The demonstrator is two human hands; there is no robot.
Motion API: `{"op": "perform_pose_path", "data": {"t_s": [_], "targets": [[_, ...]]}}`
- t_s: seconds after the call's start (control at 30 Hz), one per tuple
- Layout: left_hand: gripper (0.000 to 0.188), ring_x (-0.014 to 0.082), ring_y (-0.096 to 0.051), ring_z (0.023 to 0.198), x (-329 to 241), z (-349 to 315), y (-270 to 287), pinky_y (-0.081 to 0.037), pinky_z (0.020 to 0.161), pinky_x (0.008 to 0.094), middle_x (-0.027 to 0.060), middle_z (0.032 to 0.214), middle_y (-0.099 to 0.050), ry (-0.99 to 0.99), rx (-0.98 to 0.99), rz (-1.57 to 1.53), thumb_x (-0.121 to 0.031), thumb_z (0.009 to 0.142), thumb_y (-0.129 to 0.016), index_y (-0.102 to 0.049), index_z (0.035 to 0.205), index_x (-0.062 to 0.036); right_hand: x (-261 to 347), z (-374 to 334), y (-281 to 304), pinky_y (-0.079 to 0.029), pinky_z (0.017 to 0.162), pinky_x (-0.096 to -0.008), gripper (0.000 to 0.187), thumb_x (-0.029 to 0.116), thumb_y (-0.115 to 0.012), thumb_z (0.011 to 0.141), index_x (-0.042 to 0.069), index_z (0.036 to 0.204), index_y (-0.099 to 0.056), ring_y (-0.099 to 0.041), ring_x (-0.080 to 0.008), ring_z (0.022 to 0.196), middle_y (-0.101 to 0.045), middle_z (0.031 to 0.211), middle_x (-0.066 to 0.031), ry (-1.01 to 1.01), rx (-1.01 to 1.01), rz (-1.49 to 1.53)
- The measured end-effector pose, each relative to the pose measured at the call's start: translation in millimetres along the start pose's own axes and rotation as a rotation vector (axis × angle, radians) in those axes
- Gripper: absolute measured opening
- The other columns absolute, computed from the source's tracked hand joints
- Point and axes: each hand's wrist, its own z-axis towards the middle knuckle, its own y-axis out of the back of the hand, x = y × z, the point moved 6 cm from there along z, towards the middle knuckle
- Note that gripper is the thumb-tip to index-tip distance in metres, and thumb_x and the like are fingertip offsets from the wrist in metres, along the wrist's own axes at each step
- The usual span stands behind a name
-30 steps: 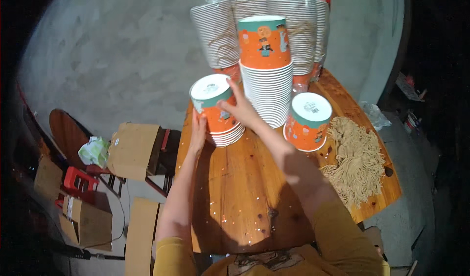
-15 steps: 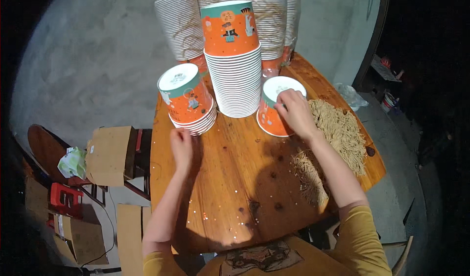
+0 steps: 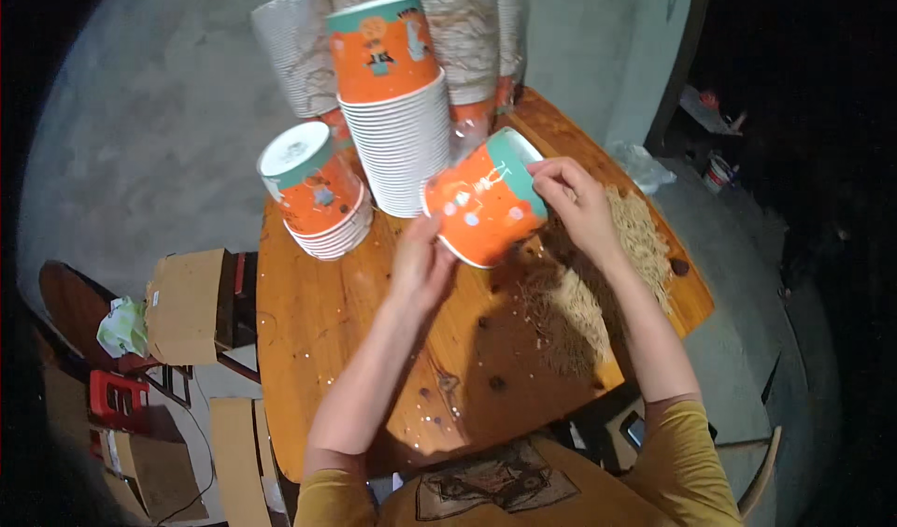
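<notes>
Since half a second ago, one orange cup [image 3: 476, 211] has been raised from the counter [image 3: 374, 377] and tilted on its side, and the left hand [image 3: 419, 263] has been brought over to it from beside the short stack of cups [image 3: 318, 195]. This cup is now held between the two hands, above the counter, with its white bottom turned to the upper right and its rim to the lower left. By the fingers of the right hand [image 3: 581, 211], the green band near the bottom is pinched. By the fingers of the left hand, the rim is supported from the near side; how firmly they are closed cannot be told.

At the left, the short stack is placed upside down. Between it and the held cup, the tall stack of cups [image 3: 397, 149] is seen, and behind that, several wrapped stacks [image 3: 290, 50] are set. At the right, tan strings [image 3: 640, 233] are spread on the counter. Beside its left edge, a cardboard box [image 3: 187, 305] and a red stool [image 3: 119, 398] can be seen.
</notes>
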Motion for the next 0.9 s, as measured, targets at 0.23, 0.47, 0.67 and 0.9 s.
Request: {"op": "perform_pose_path", "data": {"t_s": [0.23, 0.47, 0.67, 0.9], "targets": [[0.022, 0.0073, -0.057, 0.083, -79, -42, -5, -0.046, 0.076, 0.0229, 0.0013, 0.096, -0.061, -0.231, -0.027, 0.994, -0.011, 0.093, -0.048, -0.055, 0.112, -0.0005, -44, -59, 17, -0.045, 0.078, -0.0312, 0.010, 0.013, -0.057, 0.086, 0.004, 0.089, -0.061, -0.059, -0.0224, 0.083, -0.062, 0.088, -0.0084, -0.133, 0.250, -0.427], [0.008, 0.0187, -0.060, 0.075, -72, -75, -21, -0.046, 0.068, 0.0287, 0.0123, 0.082, -0.057, -0.379, -0.001, 1.442, -0.001, 0.085, -0.053, -0.056, 0.090, 0.0049, -63, -85, -26, -0.045, 0.076, -0.0370, 0.006, 0.014, -0.063, 0.076, 0.010, 0.081, -0.061, -0.054, -0.0279, 0.083, -0.057, 0.079, -0.0083, 0.125, 0.402, -0.476], [0.017, 0.0250, -0.054, 0.087, -64, -74, -19, -0.031, 0.092, 0.0366, 0.0097, 0.084, -0.056, -0.369, 0.071, 1.519, 0.002, 0.079, -0.052, -0.060, 0.093, -0.0013, -63, -90, -41, -0.042, 0.076, -0.0375, 0.010, 0.016, -0.060, 0.078, 0.008, 0.074, -0.056, -0.052, -0.0264, 0.084, -0.055, 0.080, -0.0072, 0.200, 0.453, -0.714], [0.028, 0.0234, -0.052, 0.089, -58, -73, -24, -0.030, 0.091, 0.0368, 0.0071, 0.087, -0.055, -0.353, 0.096, 1.715, 0.001, 0.076, -0.054, -0.061, 0.103, -0.0058, -53, -90, -32, -0.045, 0.070, -0.0381, 0.003, 0.007, -0.057, 0.075, 0.006, 0.077, -0.054, -0.055, -0.0281, 0.072, -0.056, 0.075, -0.0105, 0.221, 0.264, -0.514]]}}
